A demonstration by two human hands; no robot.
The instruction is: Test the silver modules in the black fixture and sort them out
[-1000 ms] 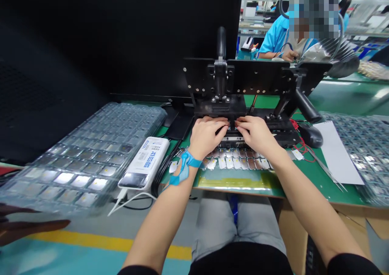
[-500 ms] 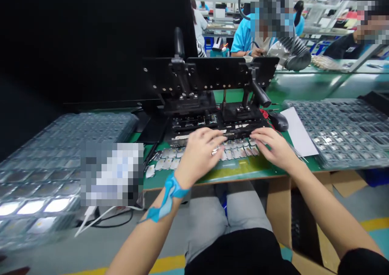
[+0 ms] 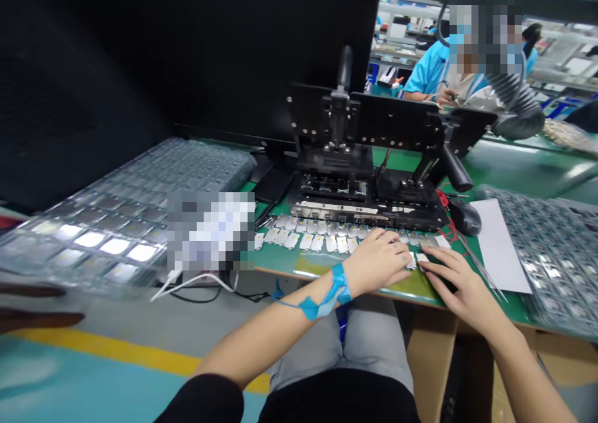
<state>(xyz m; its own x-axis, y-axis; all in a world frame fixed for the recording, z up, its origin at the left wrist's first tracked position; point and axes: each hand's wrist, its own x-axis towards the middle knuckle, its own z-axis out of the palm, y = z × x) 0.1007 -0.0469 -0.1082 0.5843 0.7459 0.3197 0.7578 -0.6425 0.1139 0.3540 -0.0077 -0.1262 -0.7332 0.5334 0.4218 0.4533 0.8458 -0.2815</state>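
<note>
White-labelled metal tags (image 3: 327, 242) run sideways in a row on the counter (image 3: 280, 262); the right hand (image 3: 462, 286) lies nearest their end, fingers (image 3: 436, 267) spread and seemingly empty, the left hand (image 3: 376, 261) loosely curled.

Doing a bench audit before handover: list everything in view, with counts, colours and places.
toggle press fixture: one, black, bench centre
small flat parts: many, silver and white, row in front of the fixture
clear blister trays: one stack, transparent, bench left
clear blister trays on the right: one stack, transparent, bench right
paper sheet: one, white, right of the fixture
computer mouse: one, black, beside the paper
tweezers: one pair, metal, by the paper
red wires: a few, red, beside the mouse
bench mat: one, green, under everything
co-worker: one, blue top, across the bench
wrist strap: one, blue, left wrist
left hand: one, resting at the parts row
right hand: one, fingers at the row's right end
</note>
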